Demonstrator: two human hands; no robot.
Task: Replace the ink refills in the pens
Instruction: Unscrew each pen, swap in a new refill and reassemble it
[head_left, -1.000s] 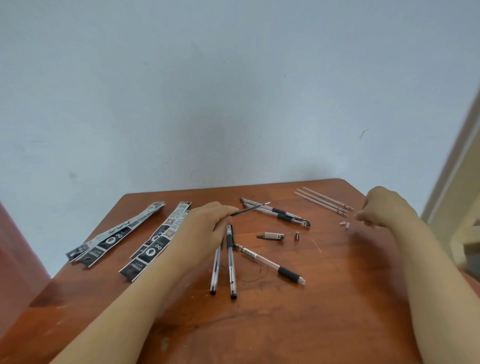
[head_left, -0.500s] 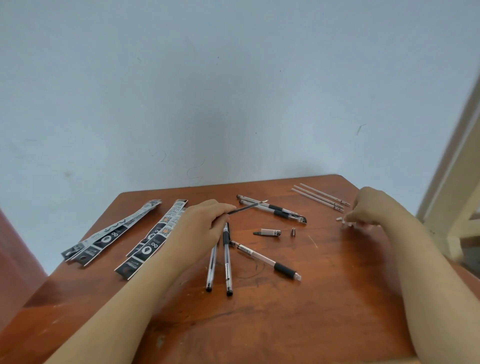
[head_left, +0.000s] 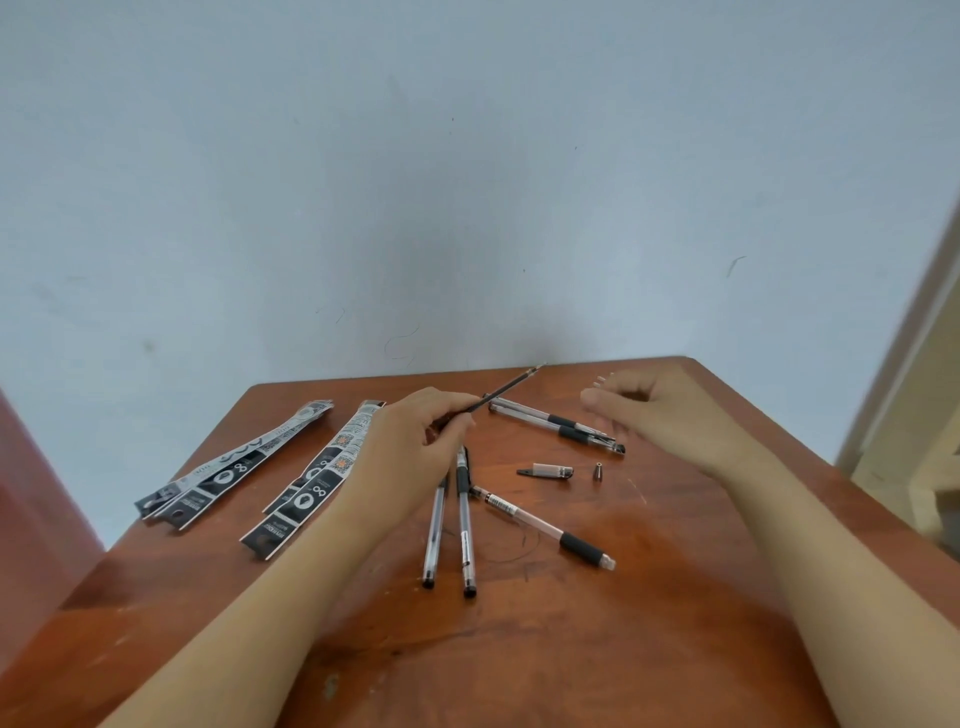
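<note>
Head view: your left hand (head_left: 410, 447) pinched a thin dark ink refill (head_left: 506, 389) between thumb and fingers, with its tip raised and pointing away from you toward the far edge of the wooden table (head_left: 571, 649). Your right hand (head_left: 654, 415) hovered loosely curled over the table with nothing visibly in it; its fingers were blurred.

Locations below are given relative to the left hand.

- Just below the left hand, two capped pens (head_left: 449, 525) lay side by side, their near ends toward you.
- Beside those, toward your right hand, an uncapped pen barrel (head_left: 543, 525) with a black grip lay at an angle.
- Beyond the left hand and toward the right hand, two more pens (head_left: 556, 423) lay together, partly beneath the right hand.
- Between these groups lay a pen cap (head_left: 545, 471) and a small metal tip cone (head_left: 598, 472), near each other but apart.
- On the far side of the left hand from the pens, two bundles of refill packets (head_left: 234, 462) lay flat; the nearer bundle (head_left: 311, 478) touched your wrist.
</note>
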